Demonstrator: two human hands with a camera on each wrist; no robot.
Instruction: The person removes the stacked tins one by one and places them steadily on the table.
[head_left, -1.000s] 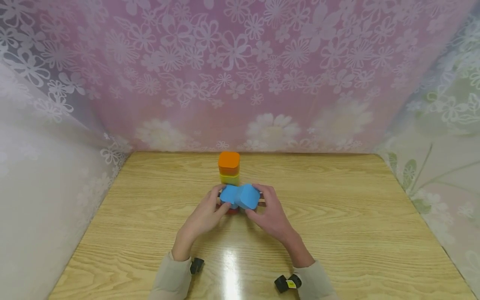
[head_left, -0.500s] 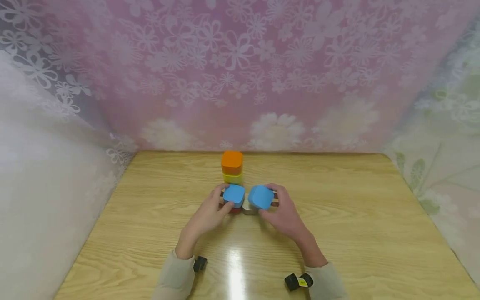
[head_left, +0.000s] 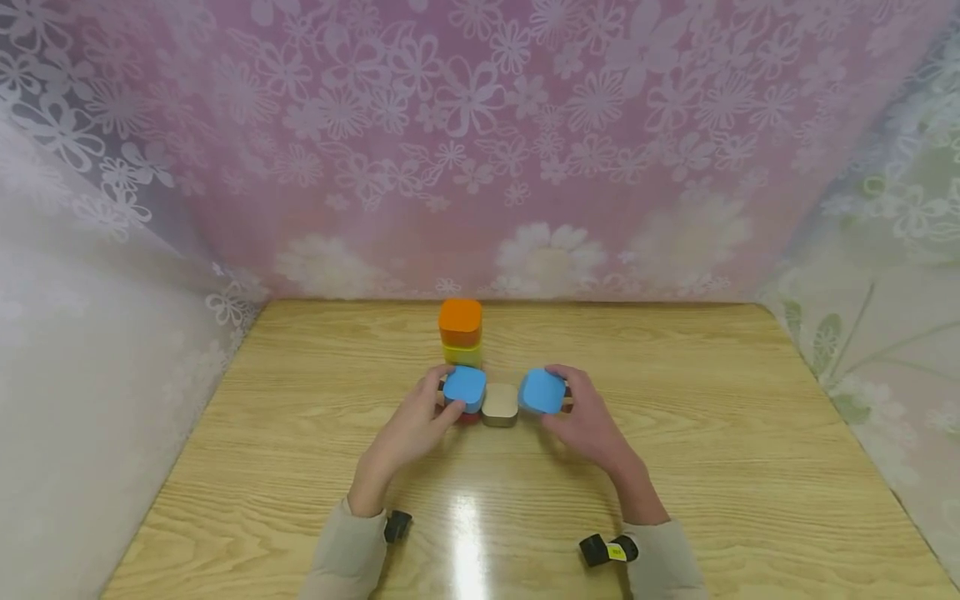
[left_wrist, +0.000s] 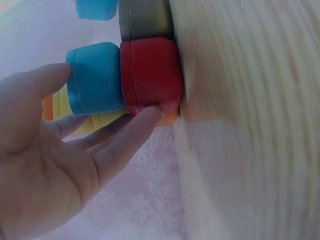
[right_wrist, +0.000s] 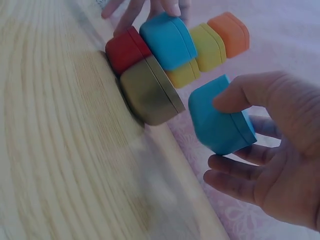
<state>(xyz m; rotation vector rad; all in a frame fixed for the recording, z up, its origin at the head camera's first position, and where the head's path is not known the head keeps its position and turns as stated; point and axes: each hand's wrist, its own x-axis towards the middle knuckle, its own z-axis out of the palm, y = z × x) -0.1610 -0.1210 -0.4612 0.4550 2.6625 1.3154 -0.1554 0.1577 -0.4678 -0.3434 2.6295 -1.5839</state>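
Observation:
My left hand grips a blue square tin with rounded corners, stacked on a red tin. One of its fingers touches the red tin's side in the left wrist view. A gold tin stands on the table right beside the red one. My right hand pinches a second blue tin between thumb and fingers. That tin is raised, tilted and apart from the gold tin, just to its right. From the head view the red tin is mostly hidden under the left blue tin.
Behind the left blue tin rises a stack with an orange tin on top and yellow tins below. The wooden table reaches back to a pink floral curtain, with pale curtains on both sides.
My right hand has moved to the right with its blue tin, away from the left blue tin. The gold tin has come into full view. My left hand has stayed about where it was.

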